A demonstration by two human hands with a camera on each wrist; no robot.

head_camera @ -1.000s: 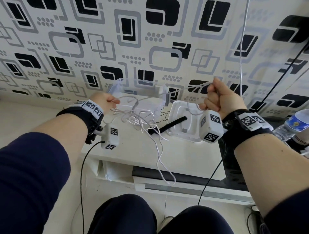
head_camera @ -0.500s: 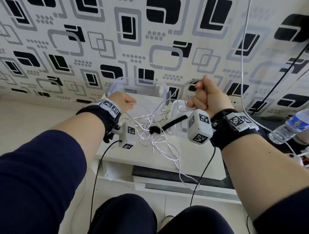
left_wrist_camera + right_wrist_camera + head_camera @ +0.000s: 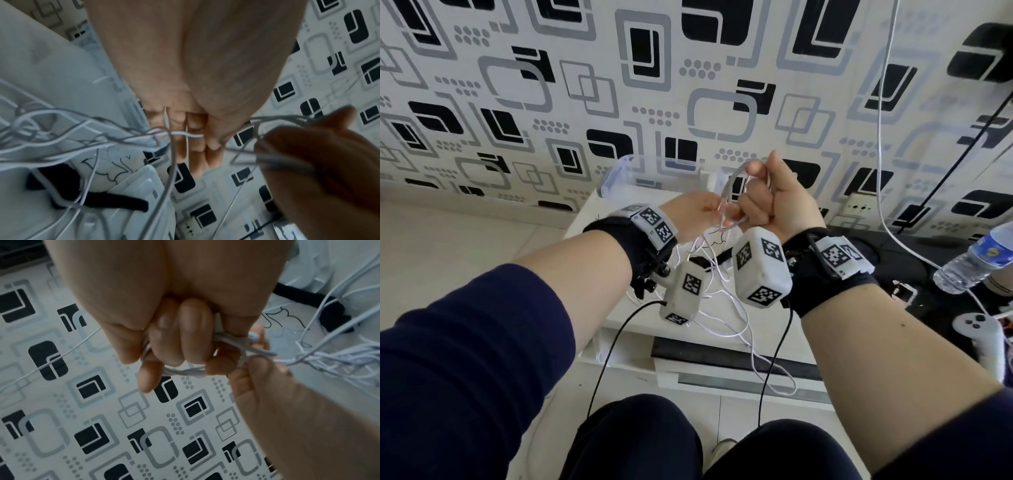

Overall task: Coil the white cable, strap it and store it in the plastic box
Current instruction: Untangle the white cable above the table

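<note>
My right hand (image 3: pixel 774 202) is a raised fist above the white table (image 3: pixel 585 222), gripping several loops of the white cable (image 3: pixel 732 178). The right wrist view shows those cable loops (image 3: pixel 185 371) wrapped round the curled fingers (image 3: pixel 179 340). My left hand (image 3: pixel 695 212) sits just left of the fist and pinches a strand of the cable (image 3: pixel 180 133) leading into it. Loose cable (image 3: pixel 726 308) hangs in a tangle onto the table and over its front edge. A black strap (image 3: pixel 717 258) lies under the tangle. The clear plastic box (image 3: pixel 619 174) stands open at the back.
The box's lid (image 3: pixel 139 181) lies beside the strap (image 3: pixel 115 201). Another white cord (image 3: pixel 883 137) hangs down the patterned wall near a socket (image 3: pixel 859 207). A water bottle (image 3: pixel 976 260) and a white controller (image 3: pixel 979 329) lie on the dark surface at right.
My left hand has travelled right and up to meet my right fist, which shifted slightly left. The loose cable has been drawn up between them.
</note>
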